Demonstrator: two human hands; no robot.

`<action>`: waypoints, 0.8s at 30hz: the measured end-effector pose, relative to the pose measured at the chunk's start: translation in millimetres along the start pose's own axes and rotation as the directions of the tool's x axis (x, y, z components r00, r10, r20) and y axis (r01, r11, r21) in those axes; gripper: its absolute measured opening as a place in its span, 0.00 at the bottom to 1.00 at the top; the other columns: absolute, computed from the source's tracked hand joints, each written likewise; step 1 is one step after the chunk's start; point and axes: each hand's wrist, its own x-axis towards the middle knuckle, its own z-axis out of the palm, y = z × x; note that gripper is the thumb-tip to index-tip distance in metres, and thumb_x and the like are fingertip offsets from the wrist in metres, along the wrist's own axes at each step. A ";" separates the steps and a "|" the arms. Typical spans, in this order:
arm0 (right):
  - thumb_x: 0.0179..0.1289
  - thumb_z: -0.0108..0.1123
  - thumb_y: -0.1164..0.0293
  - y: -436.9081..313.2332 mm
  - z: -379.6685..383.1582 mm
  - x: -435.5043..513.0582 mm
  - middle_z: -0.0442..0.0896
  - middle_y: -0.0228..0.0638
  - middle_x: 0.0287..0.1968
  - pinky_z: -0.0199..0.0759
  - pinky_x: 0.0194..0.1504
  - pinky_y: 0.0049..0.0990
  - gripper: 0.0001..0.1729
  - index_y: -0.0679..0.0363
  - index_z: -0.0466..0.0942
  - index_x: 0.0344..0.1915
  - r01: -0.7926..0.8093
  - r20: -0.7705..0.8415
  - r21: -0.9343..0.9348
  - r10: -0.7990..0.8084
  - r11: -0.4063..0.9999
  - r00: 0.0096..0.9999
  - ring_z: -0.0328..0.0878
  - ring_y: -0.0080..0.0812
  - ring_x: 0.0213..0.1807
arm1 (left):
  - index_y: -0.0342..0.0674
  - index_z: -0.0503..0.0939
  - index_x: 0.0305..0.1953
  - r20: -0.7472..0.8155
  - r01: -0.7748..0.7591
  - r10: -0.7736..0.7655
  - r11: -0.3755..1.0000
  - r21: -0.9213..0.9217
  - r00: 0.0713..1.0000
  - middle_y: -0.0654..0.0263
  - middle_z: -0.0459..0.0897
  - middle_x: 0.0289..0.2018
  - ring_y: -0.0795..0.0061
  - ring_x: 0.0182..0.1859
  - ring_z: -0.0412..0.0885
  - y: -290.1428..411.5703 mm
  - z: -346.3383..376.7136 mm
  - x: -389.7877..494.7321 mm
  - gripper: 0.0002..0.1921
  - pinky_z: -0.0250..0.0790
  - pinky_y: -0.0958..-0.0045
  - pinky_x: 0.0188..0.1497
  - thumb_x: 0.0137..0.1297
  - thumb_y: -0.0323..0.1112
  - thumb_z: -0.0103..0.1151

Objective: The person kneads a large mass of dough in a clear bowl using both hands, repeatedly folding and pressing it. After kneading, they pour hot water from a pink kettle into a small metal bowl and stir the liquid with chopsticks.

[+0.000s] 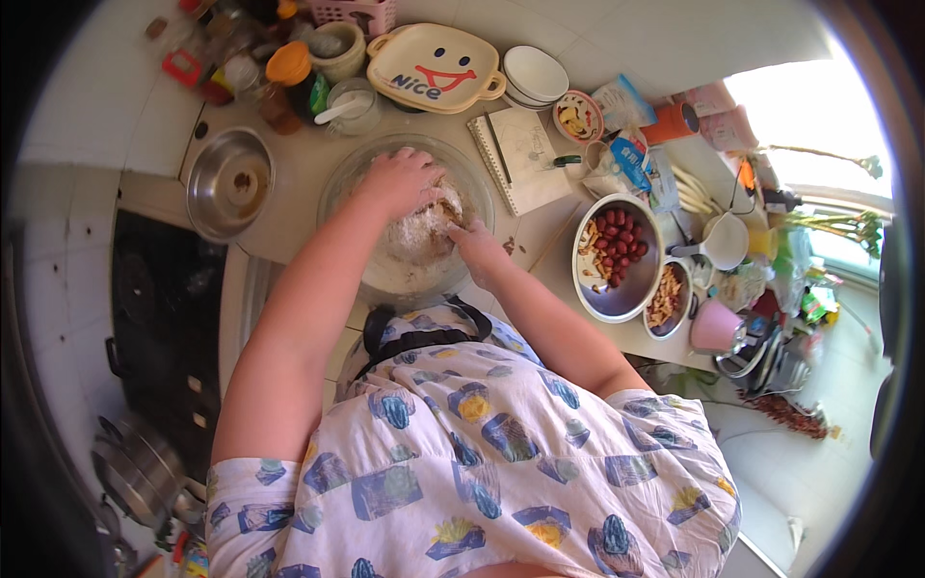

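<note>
A large clear glass bowl (337, 254) stands on the counter straight in front of me. Inside it is a shaggy lump of brownish dough (426, 225) dusted with white flour. My left hand (402, 180) lies over the dough's upper left part, its fingers bent across the far side. At the right side of the lump, my right hand (477, 244) grips its edge between thumb and fingers. Flour coats the fingertips of both hands. The underside of the dough is hidden by the hands and flour.
A steel basin (230, 189) sits left of the glass bowl. On the right are a steel bowl (654, 271) of red dates and nut pieces and a smaller bowl (683, 318). Behind lie a spiral notebook (538, 184), a smiling-face tray (441, 54) and stacked white bowls (536, 71).
</note>
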 end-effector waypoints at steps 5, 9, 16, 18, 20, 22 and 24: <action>0.71 0.53 0.63 14.6 11.8 24.3 0.71 0.54 0.65 0.58 0.67 0.32 0.35 0.69 0.58 0.71 0.086 -0.113 0.167 -0.068 0.982 0.991 0.66 0.43 0.68 | 0.48 0.71 0.65 0.192 0.253 -0.254 0.967 0.029 0.948 0.56 0.73 0.60 0.48 0.60 0.72 13.6 -23.4 -14.3 0.31 0.68 0.56 0.61 0.65 0.56 0.59; 0.72 0.49 0.67 25.0 10.6 29.8 0.71 0.51 0.66 0.57 0.68 0.32 0.30 0.66 0.61 0.71 0.234 -0.032 0.144 -0.232 0.962 0.972 0.65 0.42 0.69 | 0.46 0.70 0.66 0.282 0.358 -0.354 0.933 0.039 0.892 0.49 0.72 0.60 0.45 0.59 0.72 8.7 -24.2 -37.7 0.35 0.69 0.53 0.60 0.63 0.59 0.60; 0.61 0.57 0.74 0.9 -7.5 55.1 0.74 0.47 0.64 0.68 0.62 0.38 0.30 0.59 0.71 0.65 0.397 0.214 -0.326 -0.342 0.858 0.915 0.73 0.49 0.63 | 0.44 0.70 0.65 0.156 0.308 -0.319 0.947 0.090 0.935 0.52 0.73 0.60 0.50 0.62 0.71 4.7 -18.7 -47.9 0.42 0.71 0.55 0.59 0.55 0.66 0.64; 0.61 0.51 0.78 -29.7 -13.7 41.7 0.77 0.48 0.60 0.69 0.61 0.38 0.26 0.61 0.73 0.61 0.460 0.285 -0.555 -0.361 0.693 0.888 0.75 0.49 0.60 | 0.45 0.69 0.66 0.134 0.281 -0.281 0.959 0.022 0.950 0.53 0.71 0.61 0.48 0.63 0.70 -4.1 2.0 -46.9 0.42 0.68 0.52 0.61 0.55 0.63 0.65; 0.61 0.48 0.80 -47.5 -16.4 42.4 0.78 0.47 0.60 0.70 0.61 0.39 0.25 0.61 0.75 0.59 0.560 0.365 -0.658 -0.438 0.503 0.822 0.75 0.48 0.60 | 0.46 0.68 0.67 0.146 0.273 -0.268 0.962 -0.017 0.952 0.54 0.70 0.62 0.47 0.63 0.69 -0.3 5.4 -46.5 0.42 0.67 0.50 0.62 0.55 0.60 0.67; 0.61 0.50 0.79 -49.2 -21.3 62.7 0.77 0.44 0.62 0.69 0.63 0.39 0.24 0.59 0.76 0.58 0.690 0.458 -0.648 -0.559 0.324 0.692 0.74 0.46 0.63 | 0.46 0.68 0.67 0.206 0.286 -0.275 0.958 -0.026 0.939 0.56 0.71 0.61 0.49 0.64 0.68 16.5 -3.7 -49.6 0.42 0.67 0.49 0.62 0.54 0.57 0.69; 0.62 0.53 0.76 -62.4 -13.5 81.6 0.77 0.43 0.61 0.70 0.61 0.38 0.22 0.59 0.76 0.58 0.779 0.682 -0.622 -0.434 0.081 0.589 0.75 0.46 0.61 | 0.46 0.68 0.66 0.234 0.272 -0.251 0.960 -0.061 0.939 0.56 0.71 0.60 0.49 0.64 0.68 23.4 1.2 -58.6 0.42 0.67 0.50 0.61 0.52 0.55 0.71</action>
